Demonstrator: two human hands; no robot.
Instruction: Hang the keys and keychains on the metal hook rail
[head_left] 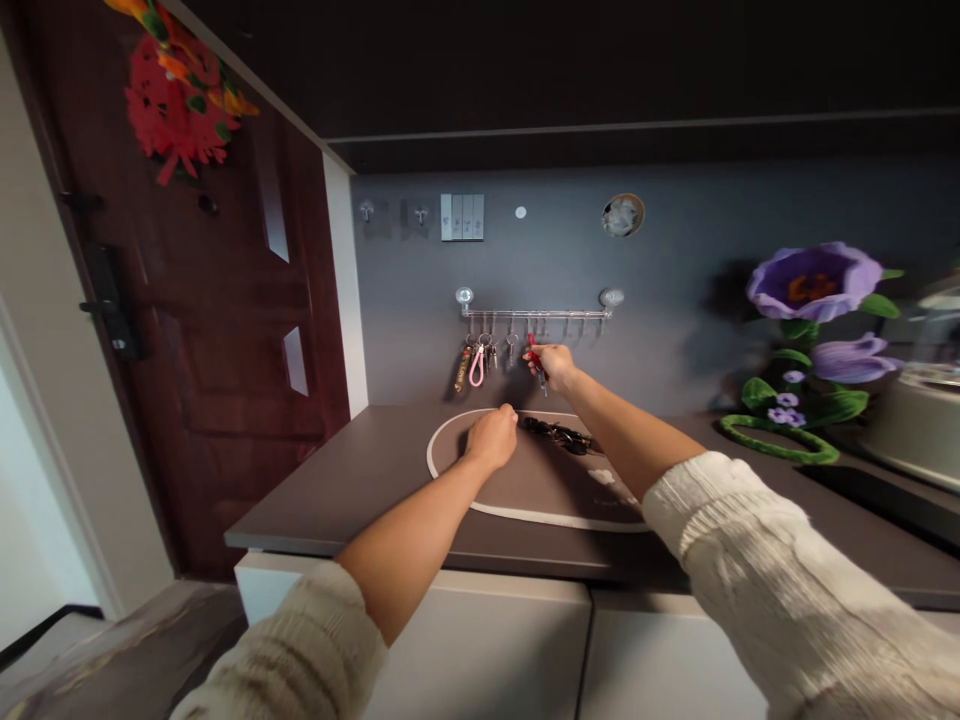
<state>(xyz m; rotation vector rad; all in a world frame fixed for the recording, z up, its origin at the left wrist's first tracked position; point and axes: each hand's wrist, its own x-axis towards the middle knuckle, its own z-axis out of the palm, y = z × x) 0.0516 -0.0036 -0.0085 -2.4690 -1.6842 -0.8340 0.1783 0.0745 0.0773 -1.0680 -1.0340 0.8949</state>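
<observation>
My right hand (pixel 553 366) is closed on a key bunch with a red strap (pixel 534 345), held up at the clear hook rail (pixel 540 314) on the wall. Whether its ring sits on a hook, I cannot tell. Other key bunches hang to the left on the rail, one with a pink loop (pixel 478 368). Low over the brown oval mat (pixel 540 485), my left hand (pixel 493 437) is closed, and its fingertips are hidden from me. Just right of it, a dark bunch of keys (pixel 562 437) lies on the mat.
Purple knitted flowers (pixel 816 285) and a pale rounded container (pixel 911 420) stand on the counter at the right. A dark cabinet (pixel 600 70) overhangs the counter. Light switches (pixel 463 218) are on the wall, and a red-brown door (pixel 217 330) is at the left.
</observation>
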